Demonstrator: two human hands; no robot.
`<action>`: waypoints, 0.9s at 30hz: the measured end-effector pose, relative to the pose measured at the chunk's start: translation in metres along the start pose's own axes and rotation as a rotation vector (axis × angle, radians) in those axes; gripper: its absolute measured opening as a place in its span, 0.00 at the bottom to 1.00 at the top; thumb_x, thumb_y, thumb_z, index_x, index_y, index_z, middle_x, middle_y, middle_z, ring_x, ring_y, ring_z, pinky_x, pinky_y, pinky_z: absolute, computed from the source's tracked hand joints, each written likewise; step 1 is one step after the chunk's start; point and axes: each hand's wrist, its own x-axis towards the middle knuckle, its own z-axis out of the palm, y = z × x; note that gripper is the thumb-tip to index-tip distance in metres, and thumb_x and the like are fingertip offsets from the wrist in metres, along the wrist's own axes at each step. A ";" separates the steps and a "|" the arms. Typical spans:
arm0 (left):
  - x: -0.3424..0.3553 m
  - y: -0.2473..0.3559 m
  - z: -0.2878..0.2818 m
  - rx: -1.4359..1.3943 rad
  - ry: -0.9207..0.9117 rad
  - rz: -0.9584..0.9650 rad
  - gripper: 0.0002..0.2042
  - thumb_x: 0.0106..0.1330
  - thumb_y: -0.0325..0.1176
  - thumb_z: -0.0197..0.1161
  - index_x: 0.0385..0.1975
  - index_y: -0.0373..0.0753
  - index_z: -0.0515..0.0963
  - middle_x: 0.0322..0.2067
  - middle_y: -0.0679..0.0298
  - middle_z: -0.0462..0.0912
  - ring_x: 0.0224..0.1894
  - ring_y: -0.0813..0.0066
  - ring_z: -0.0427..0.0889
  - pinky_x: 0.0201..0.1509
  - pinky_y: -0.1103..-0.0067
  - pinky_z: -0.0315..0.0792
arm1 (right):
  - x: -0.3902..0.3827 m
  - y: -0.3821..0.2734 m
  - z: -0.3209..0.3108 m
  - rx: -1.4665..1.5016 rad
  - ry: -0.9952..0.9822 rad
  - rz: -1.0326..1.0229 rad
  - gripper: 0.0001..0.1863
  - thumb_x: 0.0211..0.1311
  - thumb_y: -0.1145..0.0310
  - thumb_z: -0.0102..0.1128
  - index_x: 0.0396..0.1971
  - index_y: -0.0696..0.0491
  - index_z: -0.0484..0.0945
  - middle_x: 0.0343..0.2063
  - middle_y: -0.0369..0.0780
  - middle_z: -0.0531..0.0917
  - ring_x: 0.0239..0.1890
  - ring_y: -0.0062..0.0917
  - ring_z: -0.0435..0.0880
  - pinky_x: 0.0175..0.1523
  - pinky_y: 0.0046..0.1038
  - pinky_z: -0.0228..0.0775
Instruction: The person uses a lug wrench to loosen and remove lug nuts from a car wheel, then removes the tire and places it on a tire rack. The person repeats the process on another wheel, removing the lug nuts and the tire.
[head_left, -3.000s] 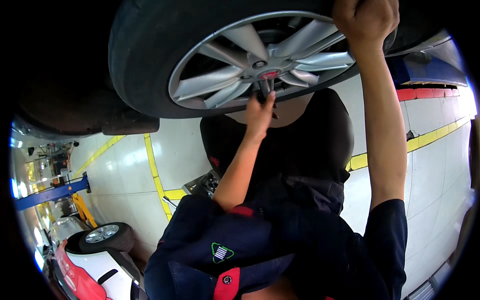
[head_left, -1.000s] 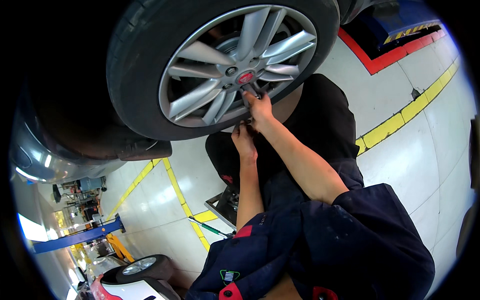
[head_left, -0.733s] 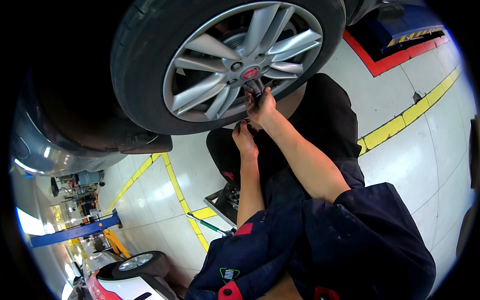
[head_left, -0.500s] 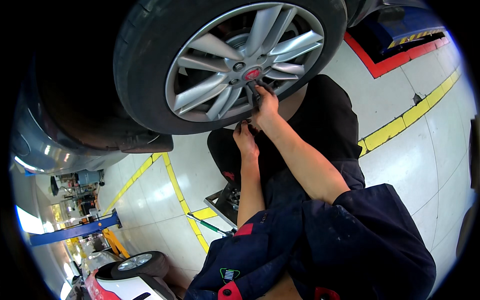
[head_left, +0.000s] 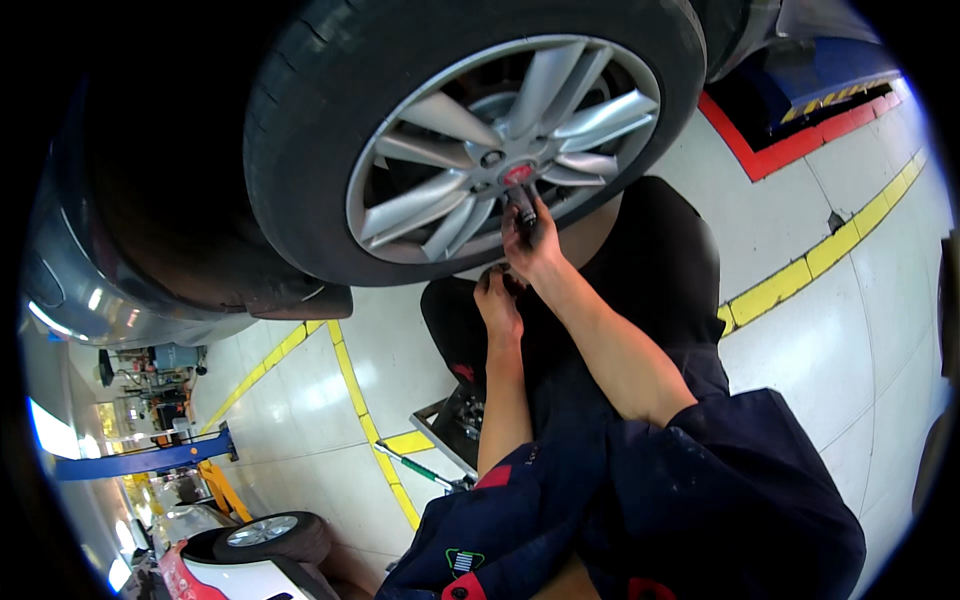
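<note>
In front of me is a car wheel with a silver multi-spoke rim (head_left: 440,120), a red centre cap (head_left: 517,175) and a black tyre (head_left: 300,190). My right hand (head_left: 530,245) is closed round a dark cylindrical socket (head_left: 524,208), which points at the hub just below the cap. Whether the socket sits over a wheel nut cannot be made out. Lower and to the left, my left hand (head_left: 498,302) is beneath the tyre's bottom edge, in front of my dark-trousered knees. Its fingers are curled together, and what they hold, if anything, is too dark to name.
A metal tray (head_left: 430,413) of small parts lies beside my left forearm, with a green-handled bar tool (head_left: 412,463) next to it. Blue lift equipment (head_left: 840,75) stands at upper right inside a red floor border. Another wheel (head_left: 275,535) rests at lower left.
The wheel and both hands appear lower in the picture as the view shifts. My right-hand fingers have shifted round the socket, so its outer end now shows.
</note>
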 end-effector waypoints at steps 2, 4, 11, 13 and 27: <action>0.011 0.001 -0.007 -0.036 -0.016 0.020 0.07 0.63 0.32 0.49 0.25 0.37 0.70 0.17 0.68 0.70 0.19 0.81 0.68 0.23 0.82 0.61 | -0.011 0.022 0.032 0.235 0.086 0.084 0.21 0.60 0.53 0.50 0.36 0.60 0.68 0.22 0.33 0.71 0.19 0.15 0.70 0.26 0.11 0.65; 0.010 -0.002 -0.005 -0.081 -0.066 0.019 0.08 0.63 0.32 0.49 0.25 0.36 0.70 0.16 0.68 0.69 0.19 0.80 0.68 0.23 0.82 0.61 | -0.009 0.005 0.022 0.348 -0.104 0.283 0.20 0.60 0.57 0.52 0.37 0.62 0.67 0.22 0.33 0.70 0.18 0.13 0.68 0.23 0.12 0.61; 0.013 -0.008 -0.012 0.002 -0.048 0.067 0.07 0.63 0.29 0.49 0.28 0.33 0.72 0.16 0.67 0.70 0.18 0.79 0.69 0.24 0.82 0.66 | -0.012 0.000 0.031 -1.631 0.392 -0.270 0.21 0.57 0.57 0.55 0.42 0.59 0.69 0.19 0.34 0.73 0.17 0.20 0.68 0.23 0.22 0.62; 0.012 -0.007 -0.004 0.071 -0.056 0.093 0.08 0.63 0.29 0.49 0.27 0.32 0.72 0.16 0.66 0.70 0.18 0.79 0.69 0.24 0.83 0.65 | -0.014 0.007 0.026 -1.777 0.392 -0.483 0.22 0.57 0.55 0.54 0.41 0.60 0.69 0.20 0.35 0.74 0.19 0.21 0.71 0.26 0.23 0.64; 0.009 -0.001 -0.001 0.036 0.024 0.031 0.08 0.63 0.31 0.50 0.27 0.33 0.73 0.16 0.67 0.69 0.18 0.80 0.69 0.22 0.82 0.64 | -0.016 0.046 0.047 -1.370 0.552 -0.750 0.16 0.57 0.65 0.57 0.43 0.53 0.68 0.38 0.42 0.75 0.37 0.27 0.75 0.39 0.22 0.70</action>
